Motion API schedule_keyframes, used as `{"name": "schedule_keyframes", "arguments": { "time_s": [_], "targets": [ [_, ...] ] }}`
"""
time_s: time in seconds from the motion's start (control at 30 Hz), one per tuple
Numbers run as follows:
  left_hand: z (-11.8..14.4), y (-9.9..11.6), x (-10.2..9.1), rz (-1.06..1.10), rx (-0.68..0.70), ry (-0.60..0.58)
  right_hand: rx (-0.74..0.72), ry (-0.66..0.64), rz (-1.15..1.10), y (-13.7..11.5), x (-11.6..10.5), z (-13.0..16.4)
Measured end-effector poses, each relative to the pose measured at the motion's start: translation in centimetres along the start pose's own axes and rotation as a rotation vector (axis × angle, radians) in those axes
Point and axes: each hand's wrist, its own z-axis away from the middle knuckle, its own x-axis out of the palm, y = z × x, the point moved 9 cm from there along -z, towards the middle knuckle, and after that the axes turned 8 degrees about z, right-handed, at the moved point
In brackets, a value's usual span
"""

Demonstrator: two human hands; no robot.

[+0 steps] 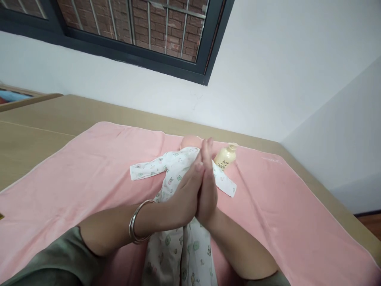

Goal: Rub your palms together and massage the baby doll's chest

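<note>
My left hand (186,194) and my right hand (208,190) are pressed palm to palm in front of me. Fingers on both point up and away, stretched out flat, and nothing shows between them. Beneath them lies a white baby sleepsuit (195,250) printed with small green and brown figures, its sleeves spread to the sides. At its collar a smooth, rounded pinkish shape (190,142) shows, partly covered by the collar and my fingers. A pale yellow pump bottle (225,157) leans beyond my right hand, near the right sleeve.
A creased pink mat (127,145) lies under everything, on a light wooden surface (68,115). Behind stands a white wall (253,87) with a dark-framed window (190,70) and bars outside. A wooden edge with blue cloth (13,96) is at the far left.
</note>
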Motion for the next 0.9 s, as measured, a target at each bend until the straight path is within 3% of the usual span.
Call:
{"name": "schedule_keyframes", "arguments": {
  "time_s": [0.2, 0.4, 0.5, 0.6, 0.73, 0.83, 0.9],
  "targets": [
    [0.3, 2.9, -2.9, -0.014, 0.176, 0.069, -0.457, -0.266, 0.172, -5.1, 3.1, 4.6],
    [-0.3, 7.2, -5.4, 0.054, 0.435, 0.229, -0.622, -0.477, 0.156, -8.0, 3.2, 6.3],
    [-2.3, 6.5, -7.0, 0.112, 0.393, 0.296, -0.641, -0.422, 0.165, -8.0, 2.0, 5.3],
    [-4.4, 3.8, -7.8, 0.165, 0.257, 0.325, -0.557, -0.248, 0.174, -6.2, -0.3, 2.7],
    [-6.1, -0.4, -7.2, 0.071, 0.107, 0.346, -0.244, -0.101, 0.215, -0.3, -2.7, -2.2],
    [-7.1, -3.1, -6.9, -0.121, 0.048, 0.367, 0.003, -0.119, 0.29, 4.5, -2.7, -4.7],
    [-7.8, -4.7, -7.3, -0.225, 0.037, 0.396, 0.063, -0.213, 0.425, 6.6, -1.3, -5.3]
  ]
}}
